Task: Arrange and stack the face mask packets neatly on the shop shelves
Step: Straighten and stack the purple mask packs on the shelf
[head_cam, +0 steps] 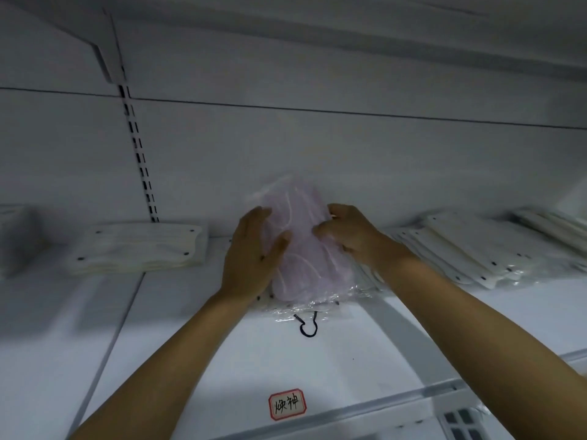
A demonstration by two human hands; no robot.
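Observation:
A clear packet of pink face masks (301, 246) lies on a low pile of clear packets on the white shelf (178, 338), against the back wall. My left hand (254, 252) holds its left side, thumb on top and fingers straight along the edge. Curled over the packet's right upper edge, my right hand (346, 233) grips it. A dark ear loop (307, 327) pokes out from the pile's front edge.
A stack of white mask packets (139, 246) sits to the left, and several white packets (482, 252) lie fanned out to the right. A red-bordered label (287, 404) is stuck near the shelf's front edge. A slotted upright (139, 154) runs up the back wall.

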